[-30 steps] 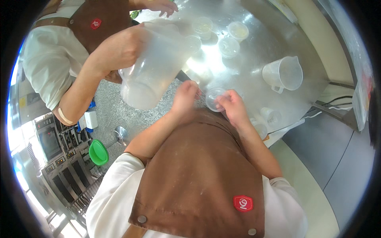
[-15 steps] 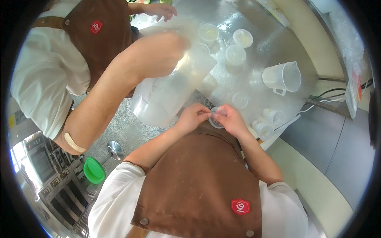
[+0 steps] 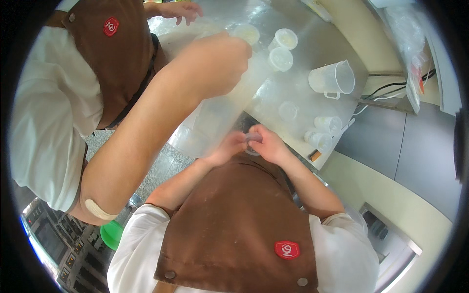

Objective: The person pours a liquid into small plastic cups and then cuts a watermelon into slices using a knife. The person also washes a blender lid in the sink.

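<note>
In front of the wearer's brown apron (image 3: 234, 215), a small clear round plastic piece (image 3: 251, 151) sits between the two hands, just off the near edge of the steel counter (image 3: 264, 100); whether it is a cup or a lid cannot be told. The right hand (image 3: 267, 143) is clamped on its right side, thumb and fingers closed over the rim. The left hand (image 3: 228, 148) is at its left side, fingertips drawn together and touching or almost touching the rim; blur hides whether they pinch it. Close to the left hand, a co-worker's hand (image 3: 222, 63) reaches across from the left, above a large translucent plastic pitcher (image 3: 201, 128) that hangs tilted and blurred beside the wearer's left forearm. The co-worker's other hand (image 3: 178, 10) is over the far part of the counter. Beyond the wearer's hands, a faint clear disc (image 3: 288, 111) lies on the counter, and farther off a lidded cup (image 3: 281, 59) stands near a second cup (image 3: 285, 39). To the right, a translucent measuring jug (image 3: 321, 79) stands upright with its handle toward the wearer. Two clear cups (image 3: 328, 125) are side by side near the counter's right end, beyond the right hand.
</note>
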`<state>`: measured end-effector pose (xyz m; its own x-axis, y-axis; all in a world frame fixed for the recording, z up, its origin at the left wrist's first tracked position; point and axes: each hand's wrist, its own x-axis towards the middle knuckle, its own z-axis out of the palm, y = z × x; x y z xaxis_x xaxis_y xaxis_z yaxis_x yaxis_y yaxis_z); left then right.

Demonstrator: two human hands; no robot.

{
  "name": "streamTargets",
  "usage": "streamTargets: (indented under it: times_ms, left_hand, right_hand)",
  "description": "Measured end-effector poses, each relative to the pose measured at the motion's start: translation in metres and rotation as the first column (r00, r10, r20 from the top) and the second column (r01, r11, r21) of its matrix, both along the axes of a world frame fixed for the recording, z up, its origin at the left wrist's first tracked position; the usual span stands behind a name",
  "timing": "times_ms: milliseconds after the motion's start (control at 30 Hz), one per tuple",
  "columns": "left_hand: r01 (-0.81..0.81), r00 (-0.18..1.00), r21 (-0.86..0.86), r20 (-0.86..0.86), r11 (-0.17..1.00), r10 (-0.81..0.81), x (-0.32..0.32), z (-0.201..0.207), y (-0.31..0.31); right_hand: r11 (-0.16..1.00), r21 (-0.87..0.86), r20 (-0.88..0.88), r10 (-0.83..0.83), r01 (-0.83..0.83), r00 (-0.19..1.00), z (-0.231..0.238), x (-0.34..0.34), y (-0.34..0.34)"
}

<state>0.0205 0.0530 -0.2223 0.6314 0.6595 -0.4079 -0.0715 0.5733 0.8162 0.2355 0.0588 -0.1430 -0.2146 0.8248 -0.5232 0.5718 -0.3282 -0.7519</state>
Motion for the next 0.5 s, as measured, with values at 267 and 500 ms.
streamTargets:
  times_ms: [267,500]
  left_hand:
    - [-0.144,0.990,-0.133,-0.011,0.981,0.144,-0.003,-0.016,0.010]
    - [-0.452,0.891,-0.053,-0.063,0.890,0.449,0.005,-0.001,0.056]
  right_hand:
    - [0.875,0.377,0.433,0.125,-0.305,0.893,0.010,-0.030,-0.001]
    - [0.772,0.616,0.237,0.004,-0.154,0.971,-0.007,-0.023,0.089]
